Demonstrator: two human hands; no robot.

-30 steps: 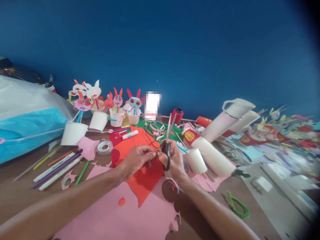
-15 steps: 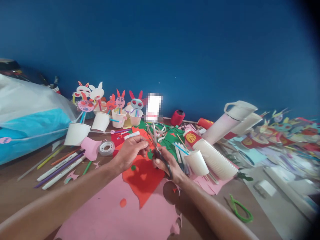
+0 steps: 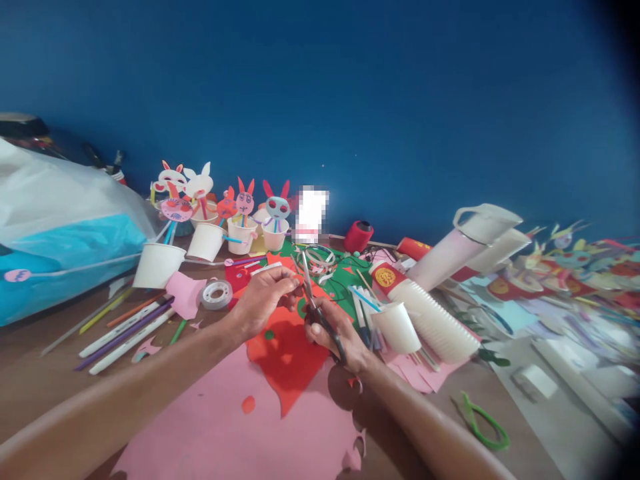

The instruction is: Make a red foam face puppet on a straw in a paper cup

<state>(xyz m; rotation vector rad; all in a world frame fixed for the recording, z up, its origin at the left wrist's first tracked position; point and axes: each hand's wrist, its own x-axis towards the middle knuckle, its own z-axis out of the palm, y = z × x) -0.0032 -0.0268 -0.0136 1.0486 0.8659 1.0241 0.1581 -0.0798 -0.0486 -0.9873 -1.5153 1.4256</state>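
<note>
Against a blue wall, the right hand grips scissors above red paper; the left hand pinches its fingertips together.

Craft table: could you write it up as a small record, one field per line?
Left hand: thumb and fingers pinched together; too small to tell what they hold
Right hand: holds scissors, blades up near the left fingertips
Under the hands: orange paper, partly over pink paper
Left side: tape, pens
Back: eared paper figures in white cups
Right side: cup stack, tilted jug
Wall: blue
</note>
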